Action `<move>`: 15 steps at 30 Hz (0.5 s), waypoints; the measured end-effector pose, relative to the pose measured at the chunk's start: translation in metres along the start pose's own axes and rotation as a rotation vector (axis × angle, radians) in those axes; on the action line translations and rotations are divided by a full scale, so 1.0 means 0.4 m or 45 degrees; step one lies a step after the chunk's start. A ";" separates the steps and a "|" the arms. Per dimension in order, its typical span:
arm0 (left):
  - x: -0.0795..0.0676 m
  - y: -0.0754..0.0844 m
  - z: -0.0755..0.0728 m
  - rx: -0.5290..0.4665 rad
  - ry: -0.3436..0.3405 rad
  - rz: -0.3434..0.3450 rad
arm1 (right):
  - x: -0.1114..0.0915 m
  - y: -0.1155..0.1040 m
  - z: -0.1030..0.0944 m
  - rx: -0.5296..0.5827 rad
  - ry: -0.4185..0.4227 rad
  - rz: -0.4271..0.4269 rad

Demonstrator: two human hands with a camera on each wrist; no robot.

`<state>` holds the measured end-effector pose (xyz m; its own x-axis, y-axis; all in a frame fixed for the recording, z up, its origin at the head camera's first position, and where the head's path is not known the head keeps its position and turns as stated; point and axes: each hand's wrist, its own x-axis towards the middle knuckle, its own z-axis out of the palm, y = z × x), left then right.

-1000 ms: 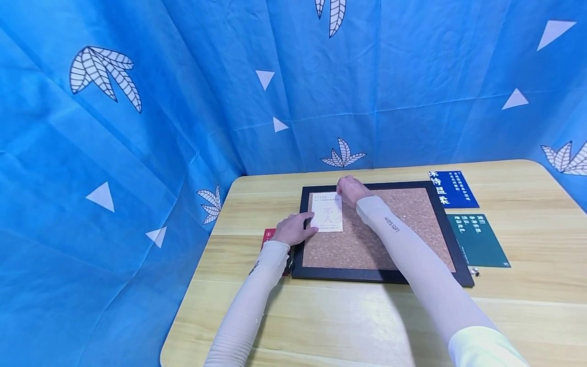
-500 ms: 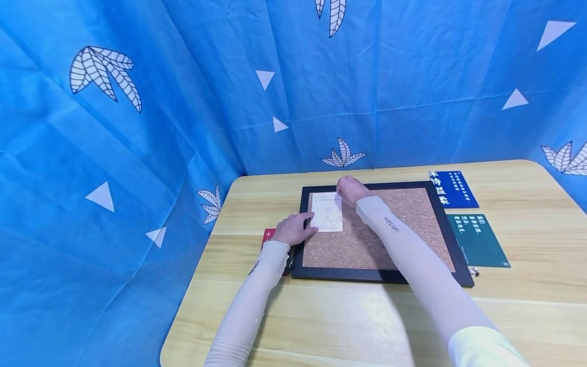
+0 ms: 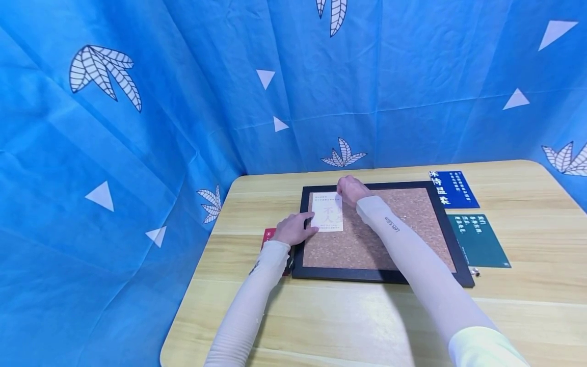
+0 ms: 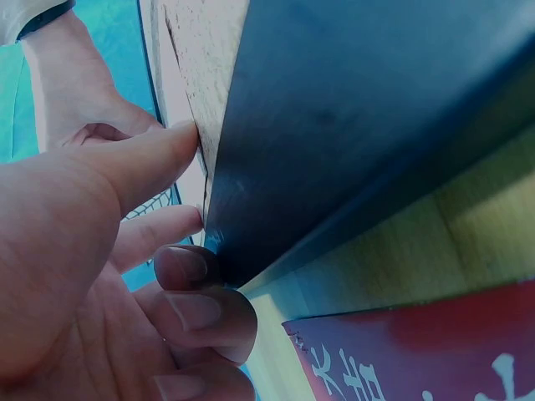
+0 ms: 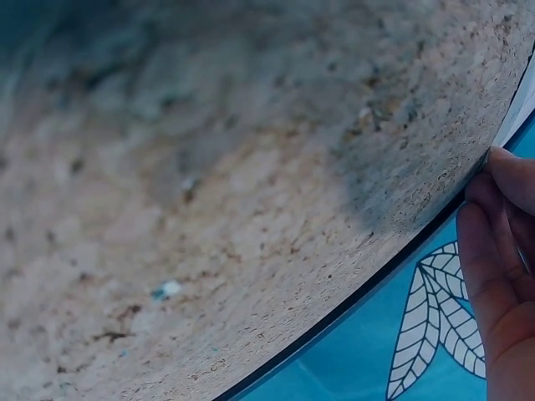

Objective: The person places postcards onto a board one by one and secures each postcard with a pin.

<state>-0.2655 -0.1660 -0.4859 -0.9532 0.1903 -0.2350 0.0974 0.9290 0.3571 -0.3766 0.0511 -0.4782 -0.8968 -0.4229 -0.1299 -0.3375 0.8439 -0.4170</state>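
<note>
A white printed card lies on the cork board, toward its upper left. My left hand comes in over the board's black frame. Its thumb and forefinger rest at the card's left edge, spread apart, while the other fingers bend beside the frame. My right hand is at the card's upper right corner, fingers curled and covering that corner. In the right wrist view its thumb and fingers meet at the card. Whether something small sits between them is hidden.
A red card lies partly under the left wrist, beside the frame. At right are a blue card and a green card on the wooden table. Small silvery pieces sit by the frame's lower right corner. Blue curtain stands behind.
</note>
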 end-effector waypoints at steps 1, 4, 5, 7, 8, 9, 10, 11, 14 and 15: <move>0.000 0.000 0.000 -0.002 0.000 0.000 | 0.000 0.000 0.000 0.005 -0.002 0.006; 0.000 0.001 -0.001 -0.003 0.001 0.000 | 0.000 0.000 0.000 0.010 -0.003 0.015; -0.001 0.001 -0.001 -0.002 0.001 0.000 | 0.000 0.000 0.000 0.010 -0.002 0.015; -0.002 0.002 0.000 0.000 0.003 0.001 | -0.001 0.001 0.000 0.005 -0.001 0.014; -0.002 0.002 0.000 0.003 0.004 0.002 | -0.001 0.001 0.000 0.002 0.001 0.011; -0.002 0.002 0.000 0.004 0.005 0.002 | -0.001 0.001 0.000 0.004 0.001 0.010; -0.003 0.002 0.001 0.005 0.005 0.002 | -0.001 0.001 0.001 0.004 0.001 0.009; -0.003 0.002 0.001 0.007 0.005 0.002 | 0.000 0.001 0.001 0.003 0.002 0.007; -0.003 0.002 0.002 0.010 0.007 0.002 | 0.001 0.001 0.003 0.001 0.004 0.010; -0.004 0.002 0.002 0.010 0.007 0.001 | 0.002 0.001 0.004 0.001 0.004 0.014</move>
<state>-0.2638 -0.1653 -0.4859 -0.9546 0.1893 -0.2299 0.1004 0.9313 0.3502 -0.3771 0.0506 -0.4798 -0.9014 -0.4124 -0.1318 -0.3271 0.8482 -0.4165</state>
